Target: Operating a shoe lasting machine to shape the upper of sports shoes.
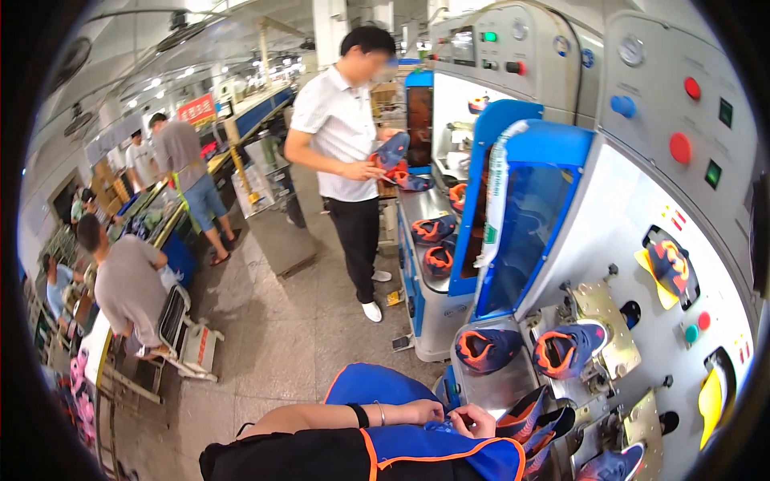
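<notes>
My left hand (426, 412), with a black band and a bracelet on its wrist, is held low in front of my body. Close beside it is my right hand (474, 420), thumb and fingers drawn together. Both hands close around something small and blue between them, which I cannot make out against the blue apron (488, 458) with orange trim. Just right of my right hand, several navy and orange shoe uppers (525, 414) lie together. A navy shoe upper with an orange collar (491, 350) stands on the metal ledge, and another shoe upper (568, 350) sits at the machine.
The grey shoe machine (642, 172) with buttons and metal clamps (603, 325) rises on my right, beside a blue-framed door (529, 232). A person in a white shirt (341, 132) stands ahead, holding a shoe (391, 152). A workbench (164, 228) and seated people are at left.
</notes>
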`<action>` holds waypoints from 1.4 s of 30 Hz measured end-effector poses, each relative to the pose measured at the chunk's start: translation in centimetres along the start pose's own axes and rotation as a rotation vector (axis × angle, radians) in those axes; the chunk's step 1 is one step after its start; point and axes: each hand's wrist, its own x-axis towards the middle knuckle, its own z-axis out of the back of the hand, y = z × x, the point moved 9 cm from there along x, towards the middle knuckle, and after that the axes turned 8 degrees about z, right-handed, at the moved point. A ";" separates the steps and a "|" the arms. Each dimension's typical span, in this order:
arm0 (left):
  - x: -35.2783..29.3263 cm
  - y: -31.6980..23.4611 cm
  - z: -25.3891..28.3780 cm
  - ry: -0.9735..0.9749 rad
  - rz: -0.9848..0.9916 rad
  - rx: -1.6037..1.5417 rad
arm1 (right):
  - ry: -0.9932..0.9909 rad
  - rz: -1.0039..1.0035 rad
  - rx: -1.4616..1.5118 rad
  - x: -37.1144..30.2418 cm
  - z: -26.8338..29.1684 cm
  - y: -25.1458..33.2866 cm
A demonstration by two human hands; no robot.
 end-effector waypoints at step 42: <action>20.7 -21.6 14.6 0.310 -0.243 -0.251 | -1.387 -0.434 -1.007 -13.8 28.9 0.6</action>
